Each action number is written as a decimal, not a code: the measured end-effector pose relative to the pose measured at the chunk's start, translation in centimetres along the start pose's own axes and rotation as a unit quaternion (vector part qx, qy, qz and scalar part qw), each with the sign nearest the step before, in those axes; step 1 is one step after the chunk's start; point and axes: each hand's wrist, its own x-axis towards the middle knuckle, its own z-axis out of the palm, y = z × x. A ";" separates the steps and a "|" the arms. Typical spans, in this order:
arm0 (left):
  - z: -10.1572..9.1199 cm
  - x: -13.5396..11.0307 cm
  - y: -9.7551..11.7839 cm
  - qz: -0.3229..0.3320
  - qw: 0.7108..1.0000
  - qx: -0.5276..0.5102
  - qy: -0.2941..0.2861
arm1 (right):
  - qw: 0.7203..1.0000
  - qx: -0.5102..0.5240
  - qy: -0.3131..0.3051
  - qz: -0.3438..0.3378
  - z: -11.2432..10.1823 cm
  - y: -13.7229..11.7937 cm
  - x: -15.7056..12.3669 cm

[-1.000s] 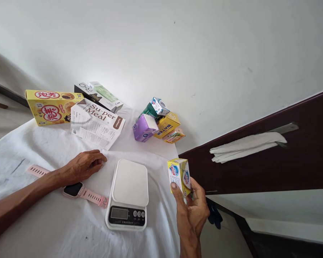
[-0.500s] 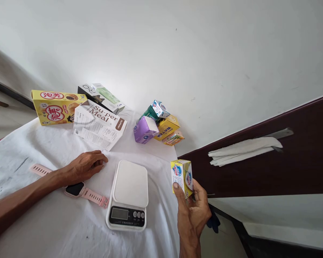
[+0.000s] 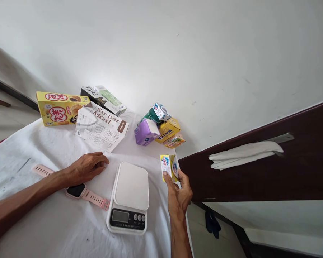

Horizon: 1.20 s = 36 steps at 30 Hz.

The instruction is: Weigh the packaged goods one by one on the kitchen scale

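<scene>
One small yellow-and-white cardboard box [image 3: 170, 165] is pinched in the right hand [image 3: 178, 190], right of the flat white scale [image 3: 131, 186]. A slackened grip could drop it — perhaps off the white-clothed table [image 3: 61, 229]. The left hand [image 3: 86, 167] lies half-curled, palm hidden — I cannot tell whether it's empty. Its forearm [image 3: 24, 207] covers part of the pink-strapped smartwatch [image 3: 75, 191].

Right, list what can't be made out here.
All in the head view:
Part of the pink watch's strap: hidden by the left forearm.
Lower part of the green pack: behind the purple pack.
Back of the yellow box in the right hand: turned away.
Print below the scale's display: too small.
</scene>
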 end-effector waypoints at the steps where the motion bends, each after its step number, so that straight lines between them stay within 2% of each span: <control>1: -0.1 0.0 0.1 -0.001 1.000 0.001 0.000 | 1.000 0.005 0.002 0.000 0.1 0.1 0.3; 6: -0.2 0.0 0.4 -0.010 1.000 0.000 -0.004 | 0.999 0.026 0.021 -0.007 0.3 -0.2 2.1; 11: -0.2 0.1 0.5 -0.015 1.000 -0.005 -0.005 | 0.998 0.031 0.025 -0.058 1.3 -2.8 4.5; 16: -0.3 0.2 0.7 -0.016 1.000 0.000 -0.003 | 0.990 -0.062 -0.014 -0.128 5.3 -5.9 8.4; 20: -0.3 0.2 0.6 -0.015 1.000 -0.003 0.000 | 0.982 -0.126 -0.037 -0.134 9.2 -7.2 12.2; 24: -0.1 0.2 0.3 -0.008 1.000 -0.004 0.003 | 0.973 -0.185 -0.050 -0.128 11.2 -8.2 14.5; 31: 0.3 0.0 -0.4 -0.002 1.000 -0.008 0.001 | 0.955 -0.247 -0.068 -0.147 11.8 -8.6 13.9; 36: 0.3 -0.1 -0.5 0.007 1.000 -0.001 0.014 | 0.955 -0.233 -0.058 -0.176 11.6 -8.4 12.6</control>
